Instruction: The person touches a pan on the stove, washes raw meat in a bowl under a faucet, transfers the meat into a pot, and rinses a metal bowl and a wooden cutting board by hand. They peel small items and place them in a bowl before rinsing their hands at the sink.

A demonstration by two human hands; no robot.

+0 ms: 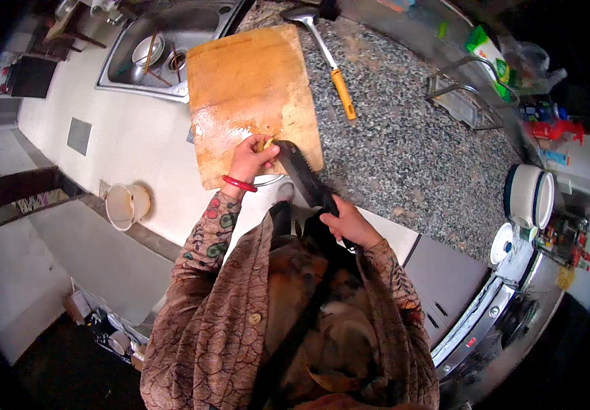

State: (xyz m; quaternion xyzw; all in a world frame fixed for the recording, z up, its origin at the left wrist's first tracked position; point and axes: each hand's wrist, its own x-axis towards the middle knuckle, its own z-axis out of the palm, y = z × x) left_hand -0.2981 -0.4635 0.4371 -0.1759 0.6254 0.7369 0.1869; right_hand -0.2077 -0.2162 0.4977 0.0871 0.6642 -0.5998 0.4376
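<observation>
My left hand [247, 160], with a red bangle at its wrist, is closed in a pinch over the near edge of a wooden cutting board [247, 82]. Between its fingertips shows a small yellowish piece [268, 143], too small to name surely. My right hand [351, 224] is wrapped round the black handle of a knife [296, 165] with a dark, broad blade. The blade slants up and left, its tip close to the yellowish piece and the left fingertips. The board's surface looks wet.
Beyond the board, a spatula [339, 89] with a yellow handle end lies on the speckled counter [391, 143]. A steel sink [121, 72] at far left holds a bowl [146, 49] and chopsticks. A wire rack [469, 109] and a white pot [529, 195] stand to the right; a bucket [123, 205] is at left.
</observation>
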